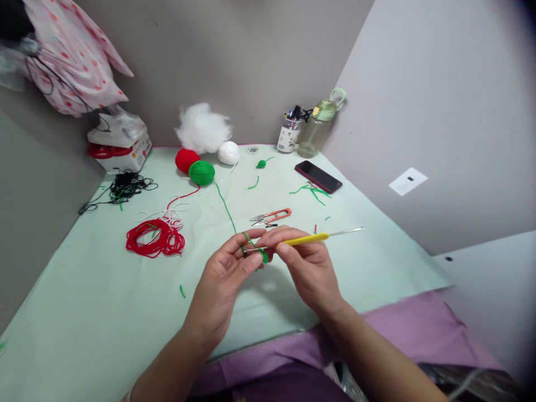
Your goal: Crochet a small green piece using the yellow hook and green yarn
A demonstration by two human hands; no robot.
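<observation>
My left hand (228, 272) pinches a small green crochet piece (265, 257) between thumb and fingers, with green yarn looped over its fingers. In my right hand (307, 262) is a yellow-handled crochet hook (307, 239). Its left metal end reaches to the green piece, while the other metal end points right. From the fingers a green strand runs up to a green yarn ball (201, 173). Just beyond my hands lie orange-handled thread snips (276, 215). Part of the crochet piece is hidden by my fingers.
Red (187, 161) and white (228, 153) yarn balls sit beside white stuffing (204, 128). A red yarn coil (154, 238) and black yarn tangle (128, 187) lie left. A phone (318, 177), bottle (317, 131) and pen cup (290, 134) stand or lie right, near green yarn scraps (316, 192).
</observation>
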